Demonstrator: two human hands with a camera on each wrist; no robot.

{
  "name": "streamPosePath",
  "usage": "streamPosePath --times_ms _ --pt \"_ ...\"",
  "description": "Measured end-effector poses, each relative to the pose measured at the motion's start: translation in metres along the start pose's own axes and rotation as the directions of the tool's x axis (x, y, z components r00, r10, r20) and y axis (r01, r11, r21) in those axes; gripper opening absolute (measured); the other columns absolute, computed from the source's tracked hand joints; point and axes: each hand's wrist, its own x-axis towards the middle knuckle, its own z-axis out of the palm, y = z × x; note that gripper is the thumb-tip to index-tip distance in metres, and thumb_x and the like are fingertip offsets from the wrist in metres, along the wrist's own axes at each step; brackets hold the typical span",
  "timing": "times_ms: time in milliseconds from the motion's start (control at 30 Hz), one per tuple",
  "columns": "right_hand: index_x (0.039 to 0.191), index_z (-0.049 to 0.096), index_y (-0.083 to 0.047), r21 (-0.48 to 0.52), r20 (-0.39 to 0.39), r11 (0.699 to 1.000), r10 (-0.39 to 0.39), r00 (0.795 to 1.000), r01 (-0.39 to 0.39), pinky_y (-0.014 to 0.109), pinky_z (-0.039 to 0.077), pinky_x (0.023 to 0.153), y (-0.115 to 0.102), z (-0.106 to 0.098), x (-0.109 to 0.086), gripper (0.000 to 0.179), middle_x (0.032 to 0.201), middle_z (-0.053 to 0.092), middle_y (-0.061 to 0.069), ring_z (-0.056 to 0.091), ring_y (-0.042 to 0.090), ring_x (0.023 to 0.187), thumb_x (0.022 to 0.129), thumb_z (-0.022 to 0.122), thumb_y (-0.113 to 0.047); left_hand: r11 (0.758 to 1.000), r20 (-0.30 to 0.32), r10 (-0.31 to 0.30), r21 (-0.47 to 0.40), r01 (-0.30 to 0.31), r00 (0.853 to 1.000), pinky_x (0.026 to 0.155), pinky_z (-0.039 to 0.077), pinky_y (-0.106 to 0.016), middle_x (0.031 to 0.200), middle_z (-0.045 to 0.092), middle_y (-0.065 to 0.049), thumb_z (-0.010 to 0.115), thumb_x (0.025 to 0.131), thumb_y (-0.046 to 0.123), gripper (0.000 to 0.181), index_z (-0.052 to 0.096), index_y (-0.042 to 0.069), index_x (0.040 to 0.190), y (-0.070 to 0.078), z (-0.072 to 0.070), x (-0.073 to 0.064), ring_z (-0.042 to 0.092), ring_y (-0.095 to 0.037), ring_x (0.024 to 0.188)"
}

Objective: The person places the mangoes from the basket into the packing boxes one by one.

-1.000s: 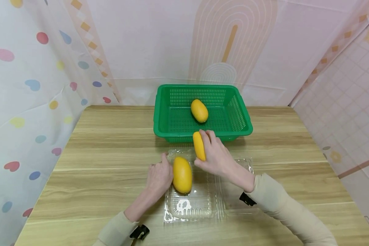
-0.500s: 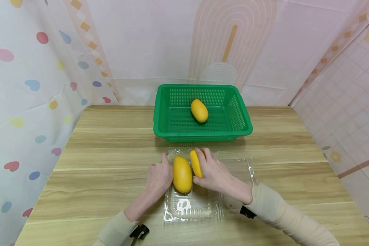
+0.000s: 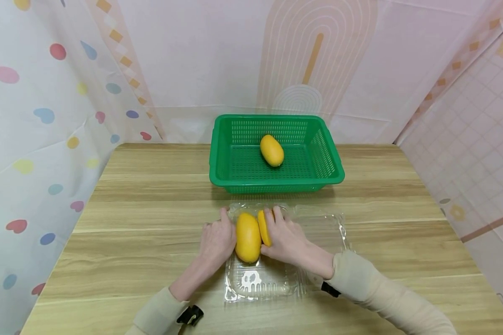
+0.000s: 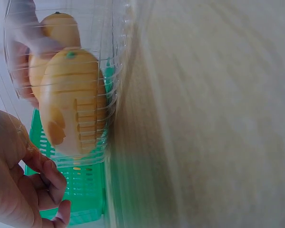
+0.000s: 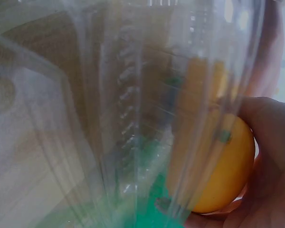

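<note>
At the left, a person's left hand [image 3: 218,239], its cream sleeve [image 3: 157,311] ending above a black wrist strap [image 3: 190,315], pinches the rim of a clear plastic container [image 3: 272,274] between curled fingers and thumb. The container is thin and glossy, with ribbed walls and rounded corners, and glare whitens its near end. Just beside this hand lies a smooth yellow mango [image 3: 248,237], a plump oval resting lengthwise inside the container. Behind stands a rectangular green plastic basket [image 3: 276,183] with a slotted, lattice-like body and a smooth thick rim; a second mango [image 3: 272,150] lies tilted on its floor. To the right of the first fruit, a third mango [image 3: 263,228] is down in the container, close against its neighbour, held by the right hand [image 3: 287,239], whose fingers and thumb curve round its skin. Farther right spreads the container's clear lid [image 3: 324,228], open and flat.

The tabletop [image 3: 151,218] has pale wood grain in tan and brown streaks. Creased cloth surrounds it: a polka-dot panel [image 3: 37,93] at left, a pinkish backdrop [image 3: 209,60] with arches behind, and a grid-patterned panel [image 3: 478,116] at right.
</note>
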Motion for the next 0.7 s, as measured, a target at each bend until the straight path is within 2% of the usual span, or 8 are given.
streamPosePath --times_ms 300,500,700 --pt "0.137 0.037 0.002 -0.079 0.058 0.996 0.037 0.998 -0.033 0.034 0.048 0.047 -0.006 0.010 0.003 0.086 0.118 0.047 0.018 0.057 0.034 0.080 0.070 0.075 -0.038 1.000 -0.019 0.015 0.014 -0.015 1.000 0.065 0.046 -0.043 0.050 0.049 -0.006 0.041 0.093 0.009 0.032 0.045 -0.006 0.121 0.000 0.001 0.000 0.054 -0.027 0.052" --pt "0.136 0.040 0.002 -0.125 0.024 0.991 0.040 0.999 -0.037 0.036 0.048 0.047 -0.008 0.014 0.003 0.085 0.119 0.048 0.018 0.058 0.034 0.083 0.069 0.074 -0.037 1.000 -0.041 0.022 0.016 -0.022 0.999 0.064 0.045 -0.043 0.050 0.051 -0.008 0.040 0.093 0.009 0.030 0.046 -0.006 0.119 -0.001 0.002 -0.001 0.057 -0.031 0.054" --pt "0.137 0.039 0.002 -0.136 0.025 0.990 0.045 0.999 -0.042 0.037 0.050 0.052 -0.008 0.016 0.003 0.087 0.121 0.049 0.019 0.057 0.035 0.089 0.068 0.075 -0.037 1.000 -0.017 0.003 0.003 -0.003 1.000 0.067 0.046 -0.043 0.051 0.051 -0.007 0.040 0.095 0.010 0.032 0.045 -0.007 0.121 0.000 0.001 0.000 0.058 -0.030 0.055"
